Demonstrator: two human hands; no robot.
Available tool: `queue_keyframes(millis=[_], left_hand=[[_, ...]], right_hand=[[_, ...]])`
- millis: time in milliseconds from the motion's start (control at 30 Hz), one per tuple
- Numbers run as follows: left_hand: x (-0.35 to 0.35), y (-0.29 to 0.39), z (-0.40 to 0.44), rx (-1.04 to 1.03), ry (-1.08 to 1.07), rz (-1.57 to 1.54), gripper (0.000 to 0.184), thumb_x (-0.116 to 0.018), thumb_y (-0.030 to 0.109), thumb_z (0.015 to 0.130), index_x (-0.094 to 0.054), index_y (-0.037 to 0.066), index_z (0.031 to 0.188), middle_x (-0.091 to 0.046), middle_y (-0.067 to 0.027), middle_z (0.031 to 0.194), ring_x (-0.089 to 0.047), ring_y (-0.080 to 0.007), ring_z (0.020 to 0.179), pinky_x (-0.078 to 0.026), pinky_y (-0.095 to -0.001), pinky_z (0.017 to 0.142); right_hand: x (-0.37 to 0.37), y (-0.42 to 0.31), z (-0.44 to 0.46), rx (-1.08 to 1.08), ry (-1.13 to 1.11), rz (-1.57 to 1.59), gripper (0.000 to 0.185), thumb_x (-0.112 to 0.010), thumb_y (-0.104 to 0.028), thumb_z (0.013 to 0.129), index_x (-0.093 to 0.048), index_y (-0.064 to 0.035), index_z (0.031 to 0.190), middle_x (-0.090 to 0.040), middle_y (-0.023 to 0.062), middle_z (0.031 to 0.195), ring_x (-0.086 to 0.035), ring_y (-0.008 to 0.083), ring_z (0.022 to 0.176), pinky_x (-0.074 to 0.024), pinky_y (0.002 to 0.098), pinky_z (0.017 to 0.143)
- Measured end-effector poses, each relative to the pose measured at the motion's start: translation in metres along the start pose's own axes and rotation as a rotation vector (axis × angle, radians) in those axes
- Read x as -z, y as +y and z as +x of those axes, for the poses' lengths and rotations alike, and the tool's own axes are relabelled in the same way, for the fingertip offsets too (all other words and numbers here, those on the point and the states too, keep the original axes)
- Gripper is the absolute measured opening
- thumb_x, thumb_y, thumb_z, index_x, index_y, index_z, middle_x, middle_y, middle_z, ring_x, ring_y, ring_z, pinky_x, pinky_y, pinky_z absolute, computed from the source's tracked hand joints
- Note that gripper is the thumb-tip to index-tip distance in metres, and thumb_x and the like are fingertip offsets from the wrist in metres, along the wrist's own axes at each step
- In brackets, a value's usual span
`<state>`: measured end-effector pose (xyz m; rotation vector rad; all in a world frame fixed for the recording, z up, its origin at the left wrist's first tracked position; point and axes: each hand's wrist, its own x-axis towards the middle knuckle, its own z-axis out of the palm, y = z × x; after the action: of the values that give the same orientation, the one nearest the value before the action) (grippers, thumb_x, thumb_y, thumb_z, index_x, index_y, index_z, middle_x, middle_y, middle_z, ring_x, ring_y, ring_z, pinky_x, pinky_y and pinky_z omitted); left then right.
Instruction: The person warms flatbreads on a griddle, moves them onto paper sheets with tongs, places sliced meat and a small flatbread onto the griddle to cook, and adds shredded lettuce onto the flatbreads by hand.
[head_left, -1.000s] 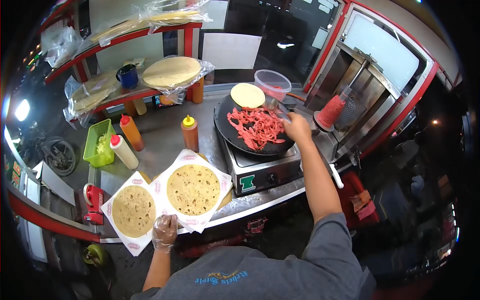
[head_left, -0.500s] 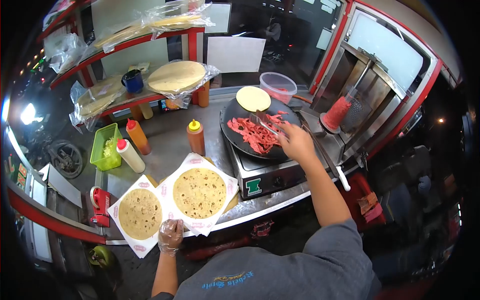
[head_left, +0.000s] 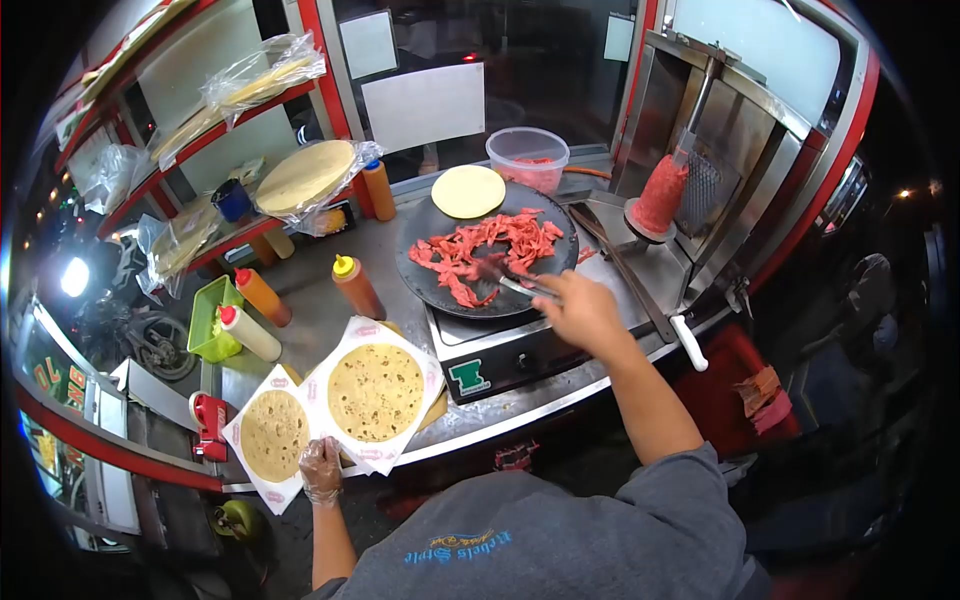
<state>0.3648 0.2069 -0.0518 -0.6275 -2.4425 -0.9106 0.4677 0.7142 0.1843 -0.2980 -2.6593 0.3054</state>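
My right hand [head_left: 580, 312] is closed around metal tongs [head_left: 522, 286], whose tips are in the shredded red meat [head_left: 492, 243] on the round black griddle pan [head_left: 428, 275]. A pale round flatbread [head_left: 468, 191] lies at the pan's back edge. My left hand [head_left: 321, 467], in a clear plastic glove, has its fingers curled at the counter's front edge. It touches the lower part of the white printed papers; whether it grips one is hidden. On those papers lie a larger browned tortilla [head_left: 376, 392] and a smaller browned tortilla [head_left: 274, 435].
Sauce bottles [head_left: 358, 287] and a green basket [head_left: 213, 320] stand left of the stove. Behind the pan is a clear tub [head_left: 527, 160] of red meat. A long knife [head_left: 650, 285] lies at right, by the meat spit [head_left: 661, 197]. Shelves hold bagged flatbreads [head_left: 306, 177].
The tongs have moved toward the pan's front, pulling meat along and leaving a gap in the pile. My left hand stays by the papers. The camera view has shifted.
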Motion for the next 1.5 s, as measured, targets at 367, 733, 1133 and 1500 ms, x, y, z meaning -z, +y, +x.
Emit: queue_keyframes(millis=[367,733,1133,1500], left_hand=[[-0.003,0.0,0.002,0.014,0.044,0.038,0.021,-0.062,0.009,0.1,-0.071,-0.003,0.086,-0.069,-0.0188,0.075,-0.068,-0.0389,0.068,-0.052,-0.0461,0.064],[-0.008,-0.005,-0.003,0.044,0.04,0.082,0.019,-0.062,0.01,0.101,-0.072,0.0,0.088,-0.071,-0.0176,0.081,-0.068,-0.0377,0.072,-0.053,-0.0465,0.069],[-0.007,0.002,-0.001,0.064,0.088,0.067,0.018,-0.068,0.011,0.099,-0.074,-0.001,0.087,-0.07,-0.0188,0.077,-0.068,-0.0374,0.069,-0.052,-0.0455,0.066],[-0.003,-0.001,0.0,0.047,0.063,0.073,0.017,-0.068,0.011,0.098,-0.072,0.0,0.086,-0.069,-0.0184,0.077,-0.067,-0.0379,0.07,-0.052,-0.0462,0.066]], right_hand=[[0.013,0.051,0.04,-0.021,-0.044,-0.05,0.036,-0.075,-0.035,0.091,-0.076,-0.0155,0.121,-0.073,0.0152,0.104,-0.072,0.0391,0.097,-0.057,0.0522,0.086],[0.012,0.005,0.03,0.149,-0.08,0.175,0.037,-0.071,-0.035,0.095,-0.073,-0.006,0.117,-0.073,0.0178,0.106,-0.072,0.0407,0.097,-0.0567,0.0525,0.084],[0.007,-0.003,0.029,0.026,-0.115,0.234,0.032,-0.072,-0.034,0.095,-0.075,-0.0077,0.115,-0.073,0.0213,0.101,-0.071,0.0425,0.093,-0.0547,0.0523,0.08],[-0.01,0.032,0.138,0.05,-0.487,0.162,0.039,-0.068,-0.035,0.1,-0.076,0.0003,0.086,-0.068,0.0196,0.071,-0.067,0.0286,0.065,-0.0522,0.047,0.065]])
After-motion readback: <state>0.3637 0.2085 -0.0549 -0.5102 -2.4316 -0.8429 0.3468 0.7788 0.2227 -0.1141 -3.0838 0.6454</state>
